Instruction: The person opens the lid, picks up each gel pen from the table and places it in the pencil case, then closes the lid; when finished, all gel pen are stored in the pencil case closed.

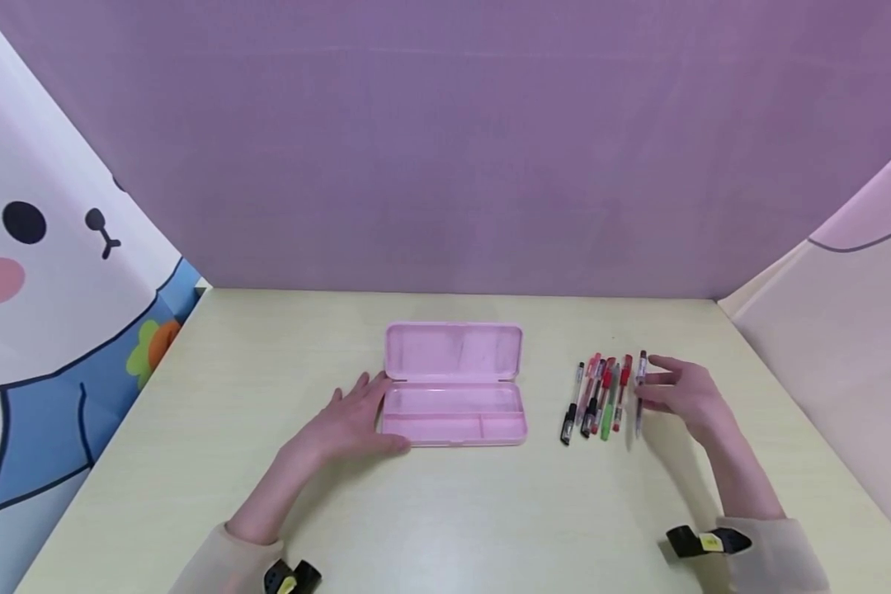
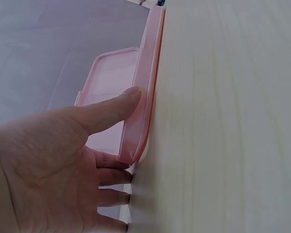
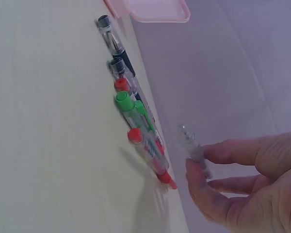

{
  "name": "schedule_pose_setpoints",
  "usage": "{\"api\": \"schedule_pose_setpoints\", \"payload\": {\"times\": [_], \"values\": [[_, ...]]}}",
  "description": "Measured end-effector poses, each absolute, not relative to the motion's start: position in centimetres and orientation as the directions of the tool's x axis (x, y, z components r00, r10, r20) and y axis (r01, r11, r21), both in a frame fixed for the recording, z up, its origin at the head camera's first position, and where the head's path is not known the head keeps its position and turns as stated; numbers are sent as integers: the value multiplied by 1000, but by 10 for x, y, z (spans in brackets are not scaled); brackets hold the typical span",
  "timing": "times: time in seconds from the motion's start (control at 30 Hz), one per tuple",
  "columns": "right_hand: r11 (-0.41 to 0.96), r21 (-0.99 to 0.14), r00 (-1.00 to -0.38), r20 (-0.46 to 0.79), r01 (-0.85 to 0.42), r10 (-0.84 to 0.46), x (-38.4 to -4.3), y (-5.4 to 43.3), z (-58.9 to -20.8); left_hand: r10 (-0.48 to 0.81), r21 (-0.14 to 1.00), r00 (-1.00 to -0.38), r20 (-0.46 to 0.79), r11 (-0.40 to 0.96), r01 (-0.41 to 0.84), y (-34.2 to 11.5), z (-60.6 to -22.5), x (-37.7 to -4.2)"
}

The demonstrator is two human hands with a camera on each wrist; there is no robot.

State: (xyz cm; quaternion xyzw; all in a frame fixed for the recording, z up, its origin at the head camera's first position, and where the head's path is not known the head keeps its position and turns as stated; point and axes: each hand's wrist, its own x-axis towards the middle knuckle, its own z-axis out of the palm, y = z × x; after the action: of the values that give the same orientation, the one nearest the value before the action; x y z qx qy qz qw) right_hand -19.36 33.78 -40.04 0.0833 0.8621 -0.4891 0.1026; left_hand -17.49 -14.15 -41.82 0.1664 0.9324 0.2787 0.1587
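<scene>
A pink plastic pencil case [image 1: 454,400] lies with its lid [image 1: 454,351] folded back, and its base has divided compartments. At its left end rests my left hand [image 1: 347,422], the thumb along the front wall and the other fingers spread and fairly straight. In the left wrist view the thumb lies against the case's side [image 2: 144,82]. My right hand [image 1: 686,398] pinches a slim clear pen [image 3: 190,141] between thumb and fingertips, held above the table. Left of that hand is a row of pens, among them a green-capped pen [image 1: 607,417] and a red-capped pen [image 1: 624,384].
The pens, including a black-capped one [image 1: 568,421], lie side by side on the pale wooden table [image 1: 475,520]. A purple cloth wall [image 1: 453,165] rises behind the table, with printed panels at both sides.
</scene>
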Motion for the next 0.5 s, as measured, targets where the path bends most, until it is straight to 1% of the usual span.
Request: {"api": "schedule_pose_setpoints", "payload": {"times": [0.23,0.5], "values": [[456,-876,-986,-166,157,20,-194,329,-399,392,563,-896,-209,797,218,-142,-419,-175],[351,-936,-1000,11,-20,-28,-193,310,-397,392,553,-896,-209,803,222,-142,-420,-177]]}}
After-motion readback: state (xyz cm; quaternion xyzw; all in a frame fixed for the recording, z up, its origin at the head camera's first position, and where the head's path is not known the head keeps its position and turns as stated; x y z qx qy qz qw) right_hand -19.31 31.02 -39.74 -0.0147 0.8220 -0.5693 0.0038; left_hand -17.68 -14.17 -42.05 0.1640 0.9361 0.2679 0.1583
